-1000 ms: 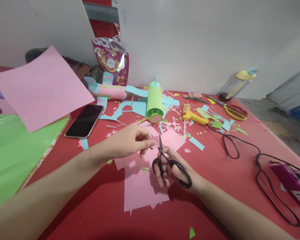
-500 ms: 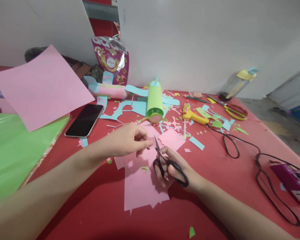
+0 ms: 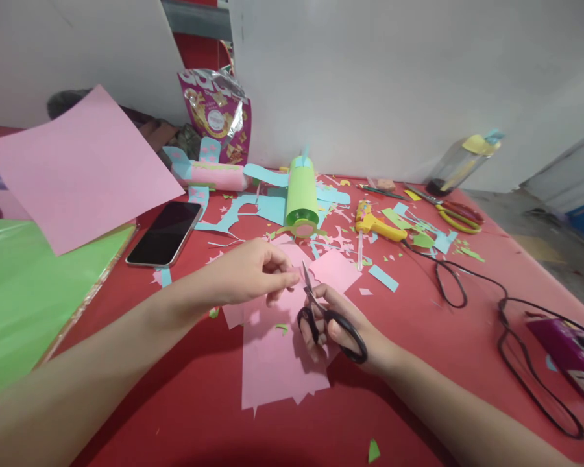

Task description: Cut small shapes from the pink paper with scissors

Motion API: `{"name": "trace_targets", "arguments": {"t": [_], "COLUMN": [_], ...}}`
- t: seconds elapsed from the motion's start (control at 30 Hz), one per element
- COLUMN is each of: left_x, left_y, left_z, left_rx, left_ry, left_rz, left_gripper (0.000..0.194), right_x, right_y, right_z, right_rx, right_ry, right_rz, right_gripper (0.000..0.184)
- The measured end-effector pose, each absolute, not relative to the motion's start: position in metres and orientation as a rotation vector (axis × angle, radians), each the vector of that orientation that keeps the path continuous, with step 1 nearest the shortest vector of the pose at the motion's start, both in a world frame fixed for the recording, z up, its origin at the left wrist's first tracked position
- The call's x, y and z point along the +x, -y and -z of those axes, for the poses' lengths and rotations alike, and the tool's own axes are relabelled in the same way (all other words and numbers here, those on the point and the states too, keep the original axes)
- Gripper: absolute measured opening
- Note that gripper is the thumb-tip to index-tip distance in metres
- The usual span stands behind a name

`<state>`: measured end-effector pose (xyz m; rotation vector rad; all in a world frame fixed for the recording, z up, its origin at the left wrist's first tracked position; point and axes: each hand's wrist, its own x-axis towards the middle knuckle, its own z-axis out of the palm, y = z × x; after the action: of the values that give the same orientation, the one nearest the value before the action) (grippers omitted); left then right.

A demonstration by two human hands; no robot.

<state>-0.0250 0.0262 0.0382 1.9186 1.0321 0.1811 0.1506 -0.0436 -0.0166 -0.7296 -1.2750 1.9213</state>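
My left hand (image 3: 265,274) pinches a small piece of pink paper (image 3: 296,271) between thumb and fingers. Black-handled scissors (image 3: 343,334) are in my right hand (image 3: 340,318), with fingers through the loops and the blades pointing up beside the pink piece. Whether the blades touch its edge is hard to tell. Below both hands lies a larger pink sheet (image 3: 272,370) with a jagged lower edge. Just beyond them stands a green paper-covered cylinder (image 3: 302,191) with blue paper strips at its sides.
A phone (image 3: 165,233), a green packet (image 3: 43,285) and a pink sheet (image 3: 87,172) lie left. Right are a yellow glue gun (image 3: 377,227), its looping cord, a purple power strip (image 3: 567,357) and a bottle (image 3: 460,165). A pink paper-covered tube (image 3: 217,176) lies behind.
Hardly anything differs. The left hand and the scissor tips have shifted very slightly to the right, with the pink piece still pinched.
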Motion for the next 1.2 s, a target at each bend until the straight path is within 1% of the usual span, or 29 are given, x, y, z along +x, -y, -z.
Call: {"name": "trace_targets", "arguments": {"t": [0.3,0.63,0.97,1.2], "left_x": [-0.025,-0.0254,-0.0254,-0.0249], "left_y": [-0.0265,-0.027,-0.0267,-0.0267], "left_z": [-0.0396,-0.0376,-0.0379,-0.0361], "left_rx": [1.882,1.842,1.753,1.734], "left_ry": [-1.041,-0.993,-0.993,-0.986], "left_rz": [-0.178,-0.189,-0.187,-0.195], "left_gripper": [0.025,0.03,0.026,0.028], "right_x": [0.1512,0.1519,0.1524,0.1525], "right_y": [0.0438,0.0431,0.0426,0.0428], "right_z": [0.0146,0.0192,0.0165,0.0179], "right_rx": [-0.775,-0.716,-0.778,-0.768], "right_ry": [1.248,1.266,1.3,1.29], "right_rz": [-1.935,-1.938,-1.924,-1.929], "right_gripper": [0.04,0.039,0.04,0.041]}}
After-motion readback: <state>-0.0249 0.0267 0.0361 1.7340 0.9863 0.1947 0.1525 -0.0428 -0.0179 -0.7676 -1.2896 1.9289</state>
